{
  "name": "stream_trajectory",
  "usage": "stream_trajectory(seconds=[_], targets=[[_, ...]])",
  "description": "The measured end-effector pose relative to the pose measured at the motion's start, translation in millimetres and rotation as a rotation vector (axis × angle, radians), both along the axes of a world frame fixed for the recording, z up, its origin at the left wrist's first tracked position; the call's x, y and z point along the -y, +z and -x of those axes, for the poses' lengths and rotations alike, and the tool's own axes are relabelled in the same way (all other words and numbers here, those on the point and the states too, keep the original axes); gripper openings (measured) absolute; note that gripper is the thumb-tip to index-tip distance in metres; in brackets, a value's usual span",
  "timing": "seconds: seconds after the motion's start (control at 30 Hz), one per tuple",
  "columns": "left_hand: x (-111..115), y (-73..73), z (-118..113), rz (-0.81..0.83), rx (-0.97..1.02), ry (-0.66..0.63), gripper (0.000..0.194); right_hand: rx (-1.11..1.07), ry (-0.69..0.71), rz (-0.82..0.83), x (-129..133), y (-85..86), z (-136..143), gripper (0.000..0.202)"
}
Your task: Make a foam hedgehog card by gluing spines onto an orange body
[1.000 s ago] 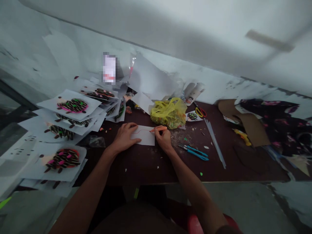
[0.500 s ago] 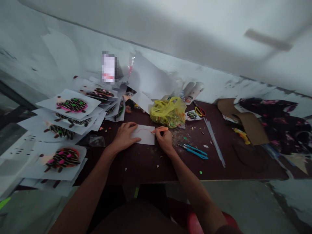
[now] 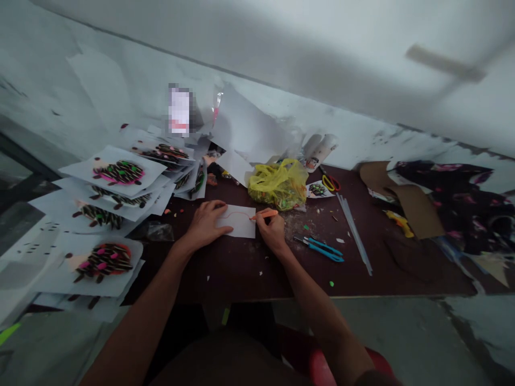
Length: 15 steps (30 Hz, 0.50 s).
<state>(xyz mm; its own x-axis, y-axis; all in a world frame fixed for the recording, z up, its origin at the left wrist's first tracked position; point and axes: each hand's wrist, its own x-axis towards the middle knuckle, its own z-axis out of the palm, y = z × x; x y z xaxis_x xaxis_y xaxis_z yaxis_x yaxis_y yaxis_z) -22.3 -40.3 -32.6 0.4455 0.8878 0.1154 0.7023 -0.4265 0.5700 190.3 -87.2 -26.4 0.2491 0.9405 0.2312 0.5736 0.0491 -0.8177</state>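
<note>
A small white paper (image 3: 242, 228) lies on the dark red table (image 3: 231, 276), with a thin orange curved line across its upper part. My left hand (image 3: 207, 222) rests flat on the paper's left side, fingers and thumb apart. At the right edge of the paper, my right hand (image 3: 271, 230) is closed round an orange pen (image 3: 267, 214), its tip touching the paper at the line's right end. Just beyond the paper sits a yellow plastic bag (image 3: 277, 185) of scraps.
Stacked sheets with hedgehog pictures (image 3: 120, 171) fill the left side. Blue snips (image 3: 324, 249), clear sticks (image 3: 354, 233) and yellow-red scissors (image 3: 330, 182) lie to the right. A yellow glue gun (image 3: 400, 223), cardboard (image 3: 414, 209) and dark flowered cloth (image 3: 462, 209) are farther right.
</note>
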Motion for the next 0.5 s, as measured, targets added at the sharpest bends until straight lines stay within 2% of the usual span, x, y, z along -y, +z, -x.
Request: stream_trajectory(seconds=[0.5], targets=[[-0.6, -1.5, 1.1, -0.005, 0.020, -0.006, 0.049, -0.005, -0.003, 0.009, 2.3, 2.2, 1.0, 0.020]])
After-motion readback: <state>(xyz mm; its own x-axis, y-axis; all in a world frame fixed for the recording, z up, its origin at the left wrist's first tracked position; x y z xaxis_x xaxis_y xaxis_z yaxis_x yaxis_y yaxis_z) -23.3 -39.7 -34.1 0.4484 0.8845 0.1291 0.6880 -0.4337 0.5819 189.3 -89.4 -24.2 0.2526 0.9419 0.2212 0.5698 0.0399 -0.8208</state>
